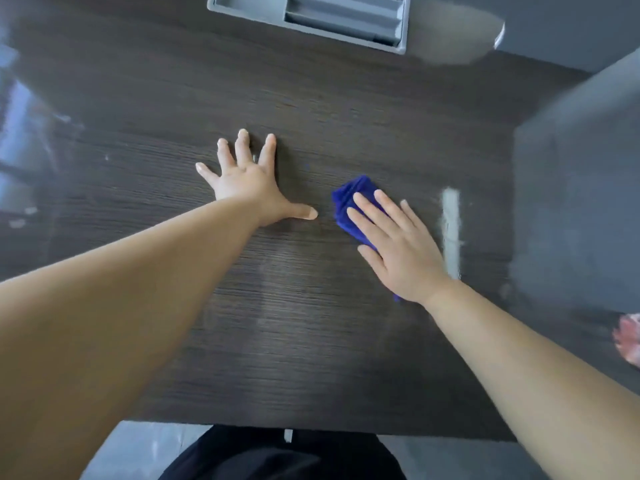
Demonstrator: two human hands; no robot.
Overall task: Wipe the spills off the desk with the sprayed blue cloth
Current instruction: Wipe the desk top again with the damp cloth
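The desk (311,341) is dark wood grain. A bunched blue cloth (349,202) lies on it right of centre. My right hand (398,244) presses flat on the cloth with straight fingers, covering most of it. My left hand (249,181) rests flat on the bare desk to the cloth's left, fingers spread, holding nothing. A pale whitish streak (451,230) runs down the desk just right of my right hand. Faint wet smears (287,282) show between my arms.
A grey cable tray (308,19) is set into the desk's far edge. A grey partition (581,188) bounds the right side. A blurred pink object (628,337) sits at the right edge. The desk's near edge runs along the bottom, above my dark clothing (277,455).
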